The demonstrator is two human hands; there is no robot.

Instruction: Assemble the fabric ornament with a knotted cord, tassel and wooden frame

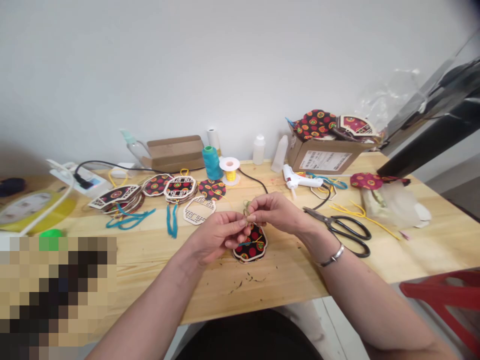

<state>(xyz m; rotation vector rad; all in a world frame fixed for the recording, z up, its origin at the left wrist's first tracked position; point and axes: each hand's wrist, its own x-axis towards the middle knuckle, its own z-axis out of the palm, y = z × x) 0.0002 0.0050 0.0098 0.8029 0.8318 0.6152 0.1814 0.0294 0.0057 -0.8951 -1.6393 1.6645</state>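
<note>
My left hand (224,231) and my right hand (273,212) meet over the middle of the table, thumbs and fingertips pinched together. Between them is a thin olive-green cord (246,206), whose small loop sticks up above the fingers. Right beneath lies a wood-rimmed ornament (249,256) of dark fabric with red and yellow round patterns. A blue and yellow thread crosses its face, and my left fingers cover part of it. Behind my left hand is a bare wooden lattice frame (198,210). Black-handled scissors (339,229) lie beside my right forearm.
A white glue gun (298,177) with a cable rests behind my right hand. Teal thread (212,164) and a yellow spool (230,172) stand at the back. Stacked ornaments (180,188) are left; a cardboard box (322,155) with fabric pieces is right. Yellow cords (360,212) lie beyond the scissors.
</note>
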